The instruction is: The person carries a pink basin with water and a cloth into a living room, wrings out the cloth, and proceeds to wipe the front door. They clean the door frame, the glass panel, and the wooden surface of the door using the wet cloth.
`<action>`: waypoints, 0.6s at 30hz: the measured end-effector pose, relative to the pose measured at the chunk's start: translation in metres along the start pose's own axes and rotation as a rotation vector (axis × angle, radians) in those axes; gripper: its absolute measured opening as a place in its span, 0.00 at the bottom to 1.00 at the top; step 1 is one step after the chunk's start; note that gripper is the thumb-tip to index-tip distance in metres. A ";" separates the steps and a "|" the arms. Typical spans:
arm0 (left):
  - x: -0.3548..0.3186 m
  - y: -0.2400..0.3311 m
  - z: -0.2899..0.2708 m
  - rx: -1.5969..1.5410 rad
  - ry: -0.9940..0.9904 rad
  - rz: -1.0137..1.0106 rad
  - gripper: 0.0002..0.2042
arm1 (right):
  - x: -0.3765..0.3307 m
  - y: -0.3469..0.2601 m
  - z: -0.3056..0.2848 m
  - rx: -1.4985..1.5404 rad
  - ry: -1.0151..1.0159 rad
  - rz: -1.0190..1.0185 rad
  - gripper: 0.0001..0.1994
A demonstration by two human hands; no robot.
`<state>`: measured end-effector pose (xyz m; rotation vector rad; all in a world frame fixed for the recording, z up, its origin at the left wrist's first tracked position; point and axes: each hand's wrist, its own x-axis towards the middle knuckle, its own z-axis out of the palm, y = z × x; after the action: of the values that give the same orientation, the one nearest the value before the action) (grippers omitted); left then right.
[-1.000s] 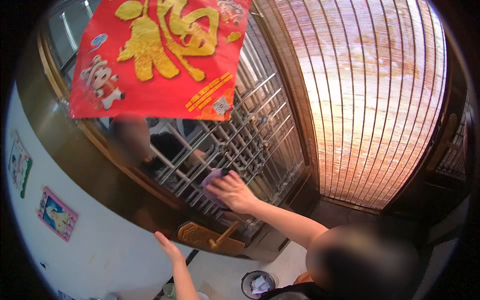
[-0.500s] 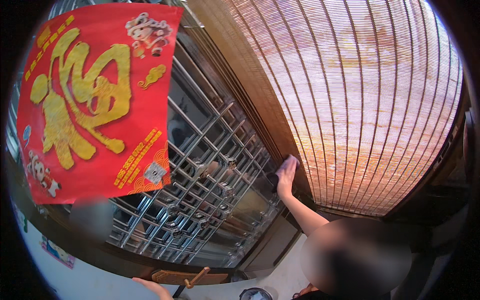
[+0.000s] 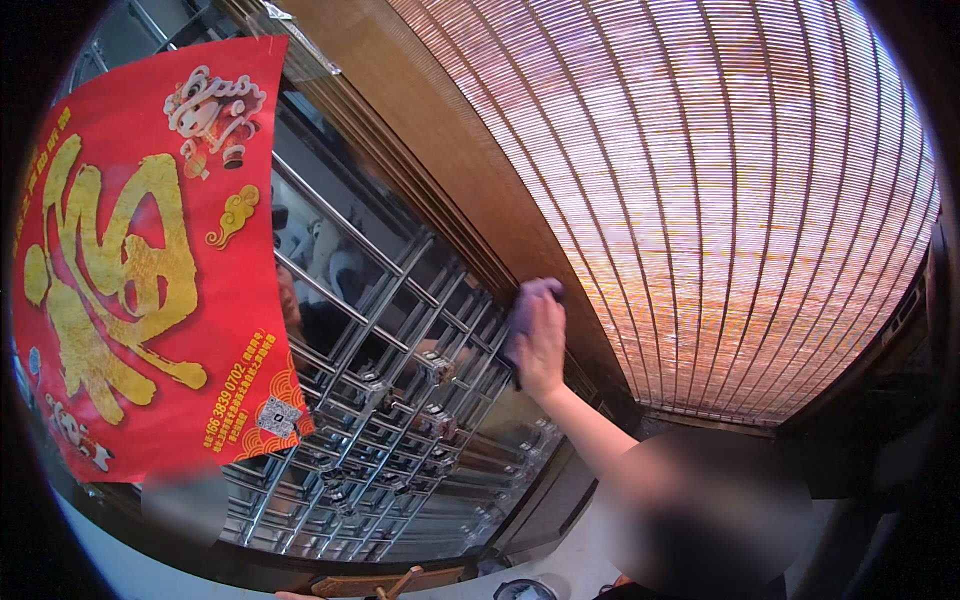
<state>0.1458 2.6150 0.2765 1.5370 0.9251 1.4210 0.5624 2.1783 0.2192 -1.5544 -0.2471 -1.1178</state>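
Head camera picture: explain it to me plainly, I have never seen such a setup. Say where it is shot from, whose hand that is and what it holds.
There is no machine here: a person wears a wide fisheye camera on the head, so straight edges bend. The right hand presses a purple cloth against the brown door frame, beside a metal grille. A red poster with gold lettering hangs on the grille. A woven blind fills the right side. The left hand barely shows at the lower edge.
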 end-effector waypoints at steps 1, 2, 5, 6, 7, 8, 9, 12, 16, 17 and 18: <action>-0.002 0.001 0.003 -0.011 0.004 0.015 0.37 | -0.023 0.024 -0.003 0.067 0.027 0.119 0.30; -0.004 0.001 0.003 -0.019 0.013 0.028 0.37 | -0.045 0.041 -0.012 -0.019 0.005 0.220 0.29; -0.003 0.004 0.011 -0.004 0.000 0.029 0.37 | -0.108 0.097 -0.015 -0.035 0.012 0.488 0.27; -0.002 0.005 0.011 -0.003 -0.002 0.031 0.37 | -0.116 0.108 -0.013 -0.001 0.045 0.607 0.27; -0.001 0.006 0.018 -0.003 -0.006 0.035 0.37 | -0.113 0.113 -0.008 -0.089 0.019 0.613 0.26; -0.001 0.008 0.022 -0.007 -0.011 0.037 0.37 | -0.107 0.120 -0.001 -0.180 -0.006 0.618 0.26; -0.002 0.008 0.021 0.001 -0.001 0.032 0.37 | -0.072 0.089 -0.005 -0.171 -0.006 0.436 0.26; -0.005 0.010 0.027 0.016 -0.003 0.026 0.38 | 0.029 -0.001 -0.014 0.011 -0.068 0.168 0.28; -0.008 0.015 0.037 0.035 -0.014 0.028 0.38 | 0.073 -0.030 -0.002 -0.106 -0.200 -0.173 0.28; -0.008 0.014 0.040 0.035 -0.024 0.029 0.38 | 0.072 -0.018 -0.004 -0.093 -0.172 -0.171 0.28; -0.007 0.014 0.046 0.037 -0.031 0.032 0.38 | 0.064 0.001 -0.007 -0.081 -0.148 -0.166 0.27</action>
<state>0.1907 2.5989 0.2860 1.6035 0.9161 1.4061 0.5934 2.1462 0.2659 -1.7160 -0.4422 -1.1534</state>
